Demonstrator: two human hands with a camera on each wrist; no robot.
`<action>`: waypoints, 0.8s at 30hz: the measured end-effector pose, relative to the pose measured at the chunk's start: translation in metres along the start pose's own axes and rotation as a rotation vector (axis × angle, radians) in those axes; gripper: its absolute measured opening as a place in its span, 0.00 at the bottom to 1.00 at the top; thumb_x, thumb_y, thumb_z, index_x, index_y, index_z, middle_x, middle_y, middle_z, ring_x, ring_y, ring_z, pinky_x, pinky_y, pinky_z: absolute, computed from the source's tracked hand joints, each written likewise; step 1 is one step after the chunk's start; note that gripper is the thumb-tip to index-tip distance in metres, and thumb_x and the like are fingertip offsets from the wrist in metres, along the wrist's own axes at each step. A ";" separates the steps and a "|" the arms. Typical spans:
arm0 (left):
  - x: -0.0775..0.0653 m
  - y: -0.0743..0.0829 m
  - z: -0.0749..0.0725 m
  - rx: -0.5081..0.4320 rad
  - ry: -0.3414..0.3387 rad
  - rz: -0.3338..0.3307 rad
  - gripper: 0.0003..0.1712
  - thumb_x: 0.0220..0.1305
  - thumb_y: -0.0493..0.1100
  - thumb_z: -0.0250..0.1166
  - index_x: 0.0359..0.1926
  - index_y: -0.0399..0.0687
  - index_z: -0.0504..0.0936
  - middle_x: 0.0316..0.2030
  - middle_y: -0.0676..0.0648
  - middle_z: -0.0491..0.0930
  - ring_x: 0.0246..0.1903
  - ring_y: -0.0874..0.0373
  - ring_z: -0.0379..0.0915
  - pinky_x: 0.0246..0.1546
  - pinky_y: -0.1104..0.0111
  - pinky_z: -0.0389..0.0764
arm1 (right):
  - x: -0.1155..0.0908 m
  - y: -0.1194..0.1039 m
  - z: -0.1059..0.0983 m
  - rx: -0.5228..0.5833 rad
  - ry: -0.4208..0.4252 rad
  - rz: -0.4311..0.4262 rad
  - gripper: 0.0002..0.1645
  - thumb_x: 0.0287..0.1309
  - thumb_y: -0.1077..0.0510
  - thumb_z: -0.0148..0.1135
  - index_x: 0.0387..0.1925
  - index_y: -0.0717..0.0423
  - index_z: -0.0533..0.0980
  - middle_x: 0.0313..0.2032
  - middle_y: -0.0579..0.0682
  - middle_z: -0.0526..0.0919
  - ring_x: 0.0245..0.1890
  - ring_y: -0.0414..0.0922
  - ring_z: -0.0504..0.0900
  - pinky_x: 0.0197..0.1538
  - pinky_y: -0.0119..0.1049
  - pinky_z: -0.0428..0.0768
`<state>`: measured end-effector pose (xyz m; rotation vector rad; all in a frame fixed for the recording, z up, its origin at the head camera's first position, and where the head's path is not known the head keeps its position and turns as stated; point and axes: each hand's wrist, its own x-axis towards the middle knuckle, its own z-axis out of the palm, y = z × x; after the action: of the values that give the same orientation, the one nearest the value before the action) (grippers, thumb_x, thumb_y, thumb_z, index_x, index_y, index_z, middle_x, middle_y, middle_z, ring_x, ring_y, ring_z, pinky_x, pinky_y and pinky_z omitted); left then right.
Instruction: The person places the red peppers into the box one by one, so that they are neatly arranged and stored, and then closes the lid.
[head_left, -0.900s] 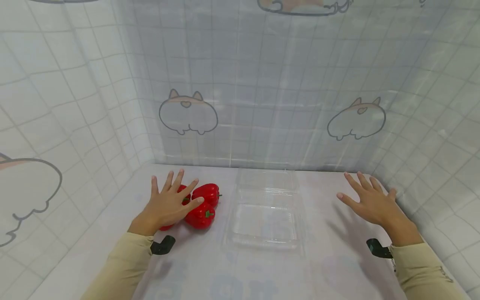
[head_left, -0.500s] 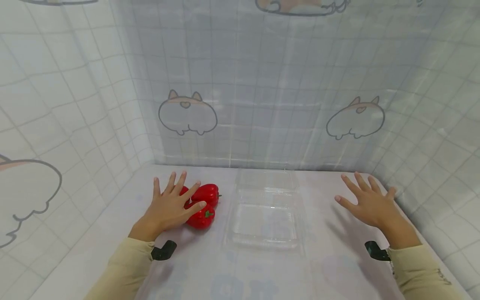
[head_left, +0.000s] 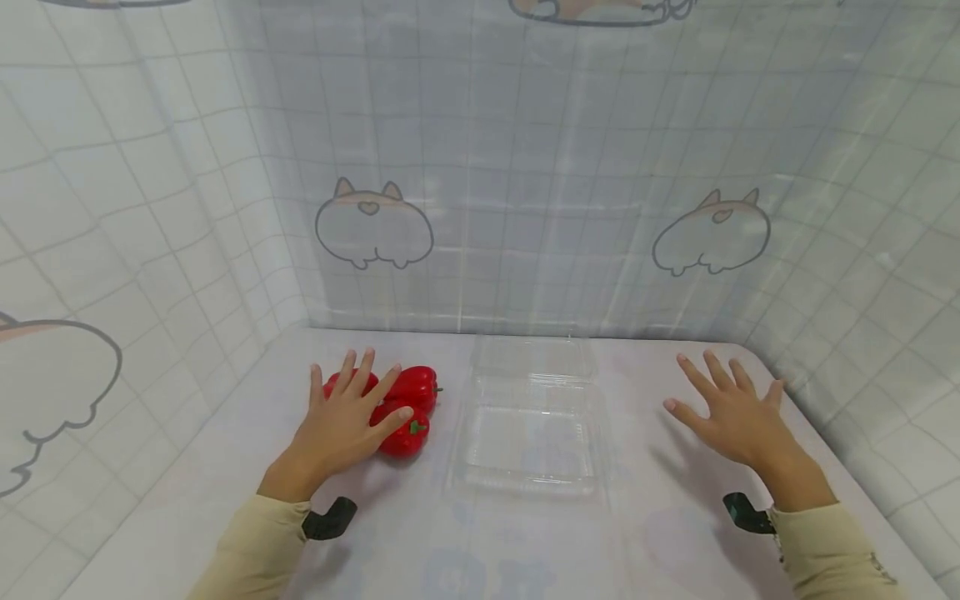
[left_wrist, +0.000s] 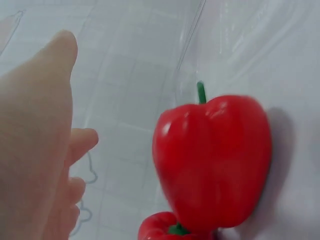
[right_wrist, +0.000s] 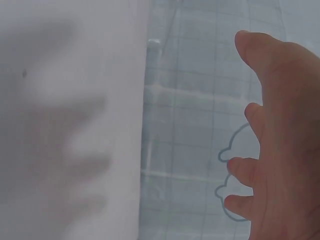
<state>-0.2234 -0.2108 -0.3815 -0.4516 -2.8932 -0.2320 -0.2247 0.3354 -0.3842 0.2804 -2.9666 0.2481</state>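
Observation:
Red bell peppers with green stems sit grouped on the left of the table: a front one (head_left: 403,431), a back one (head_left: 414,387) and one partly covered by fingers (head_left: 352,382). My left hand (head_left: 335,433) hovers over the group with fingers spread, holding nothing. In the left wrist view, a pepper (left_wrist: 212,160) stands apart from the thumb. Right of the peppers lies a clear plastic clamshell container (head_left: 528,483), its lid (head_left: 532,358) folded back. My right hand (head_left: 742,425) is spread above the table's right side, its shadow below, with nothing in it.
The white table (head_left: 660,533) ends at a grid-patterned curtain (head_left: 525,208) with cartoon animal drawings. Similar sheeting rises along the left (head_left: 150,250) and right (head_left: 892,300). A dark wrist-worn device (head_left: 330,518) shows at the left cuff, another (head_left: 747,513) at the right.
Both hands have drifted slightly toward the near edge, the left a little rightward and the right a little leftward. Fingers stay spread; the peppers and container have not moved.

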 end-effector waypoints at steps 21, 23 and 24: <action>-0.012 0.010 0.017 -0.018 0.180 0.007 0.39 0.63 0.66 0.64 0.66 0.48 0.76 0.69 0.38 0.66 0.68 0.39 0.58 0.66 0.30 0.45 | -0.002 -0.029 0.038 0.130 0.040 -0.050 0.47 0.69 0.30 0.49 0.80 0.43 0.50 0.73 0.68 0.57 0.69 0.72 0.56 0.57 0.82 0.50; -0.011 0.010 0.020 -0.029 0.231 0.022 0.36 0.61 0.64 0.66 0.63 0.48 0.79 0.66 0.39 0.69 0.66 0.41 0.61 0.66 0.31 0.49 | -0.001 -0.033 0.043 0.176 0.054 -0.068 0.45 0.70 0.32 0.51 0.79 0.45 0.52 0.72 0.67 0.60 0.68 0.71 0.59 0.59 0.78 0.55; -0.011 0.011 0.022 -0.037 0.256 0.028 0.35 0.60 0.62 0.67 0.61 0.47 0.80 0.65 0.39 0.70 0.65 0.41 0.62 0.66 0.31 0.50 | 0.000 -0.035 0.046 0.204 0.060 -0.077 0.45 0.70 0.33 0.51 0.79 0.46 0.53 0.72 0.67 0.61 0.68 0.70 0.61 0.60 0.76 0.58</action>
<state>-0.2135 -0.1998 -0.4039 -0.4341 -2.6354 -0.3151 -0.2237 0.2936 -0.4240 0.4032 -2.8659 0.5404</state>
